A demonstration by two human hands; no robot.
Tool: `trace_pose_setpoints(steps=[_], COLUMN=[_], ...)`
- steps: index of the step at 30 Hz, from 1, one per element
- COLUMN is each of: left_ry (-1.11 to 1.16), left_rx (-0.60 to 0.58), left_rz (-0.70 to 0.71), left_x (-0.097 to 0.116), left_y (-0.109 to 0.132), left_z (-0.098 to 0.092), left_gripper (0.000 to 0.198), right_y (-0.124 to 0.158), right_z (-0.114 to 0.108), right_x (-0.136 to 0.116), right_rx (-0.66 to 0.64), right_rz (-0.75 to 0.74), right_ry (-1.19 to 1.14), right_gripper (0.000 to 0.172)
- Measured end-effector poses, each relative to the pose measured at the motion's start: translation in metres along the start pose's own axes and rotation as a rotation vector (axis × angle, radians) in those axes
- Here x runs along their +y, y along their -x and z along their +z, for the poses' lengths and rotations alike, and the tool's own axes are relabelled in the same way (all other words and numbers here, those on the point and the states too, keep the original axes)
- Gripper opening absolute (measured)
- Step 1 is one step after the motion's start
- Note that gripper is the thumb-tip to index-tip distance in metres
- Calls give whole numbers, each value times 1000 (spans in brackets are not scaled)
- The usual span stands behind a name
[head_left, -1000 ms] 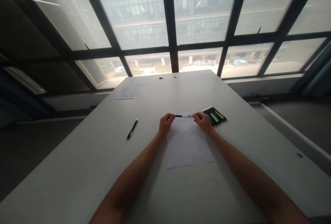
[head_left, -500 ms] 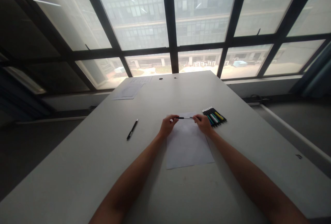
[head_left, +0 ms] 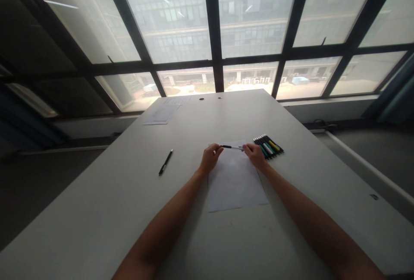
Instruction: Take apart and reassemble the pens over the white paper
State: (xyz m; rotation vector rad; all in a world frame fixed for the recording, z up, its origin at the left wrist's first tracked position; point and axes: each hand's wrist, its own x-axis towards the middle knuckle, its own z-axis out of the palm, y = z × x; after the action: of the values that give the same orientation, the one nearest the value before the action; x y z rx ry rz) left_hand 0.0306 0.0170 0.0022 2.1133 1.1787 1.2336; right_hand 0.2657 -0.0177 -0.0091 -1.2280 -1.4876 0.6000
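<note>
A black and white pen (head_left: pixel 233 147) is held level between my two hands above the far end of a sheet of white paper (head_left: pixel 237 183). My left hand (head_left: pixel 211 157) pinches its dark end between thumb and fingers. At the pale end, the fingers of my right hand (head_left: pixel 254 155) are closed on the pen's tip. Just beyond my right hand lies a row of several black pens (head_left: pixel 268 146), with green, white and yellow parts showing. Another black pen (head_left: pixel 166 162) lies alone on the table, left of my left hand.
The white table (head_left: pixel 129 202) stretches away toward large dark-framed windows (head_left: pixel 215 21). Printed sheets (head_left: pixel 161 111) lie at its far left. Two small dark round spots show near the far edge. A pale pipe (head_left: pixel 365 163) runs beyond the right side.
The right fingers have shifted very slightly rightward along the pen, and the pen has moved a little with them. The paper and the other pens lie as before.
</note>
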Motion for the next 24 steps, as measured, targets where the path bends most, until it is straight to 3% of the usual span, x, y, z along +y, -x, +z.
trace_pose_setpoints(steps=[3,6,15,21,24], left_ry=[-7,-61,-173,-122,-31], left_rx=[5,-41,-226,-234,-194], left_rz=[-4,79,192,69,11], left_x=[0,4,18,13,8], left_y=[0,1,4,2,1], left_z=[1,-2,-15,-12,-8], left_gripper=[15,13,28,47,40], right_y=[0,0,-2,0,0], right_z=[0,0,-4,-2,-2], right_x=[0,0,0,1,-2], right_rx=[-17,2,11,-14,22], right_rz=[10,21,-19,-42,-35], right_ry=[0,-11,39,37,40], right_gripper=[45,46,45,42,42])
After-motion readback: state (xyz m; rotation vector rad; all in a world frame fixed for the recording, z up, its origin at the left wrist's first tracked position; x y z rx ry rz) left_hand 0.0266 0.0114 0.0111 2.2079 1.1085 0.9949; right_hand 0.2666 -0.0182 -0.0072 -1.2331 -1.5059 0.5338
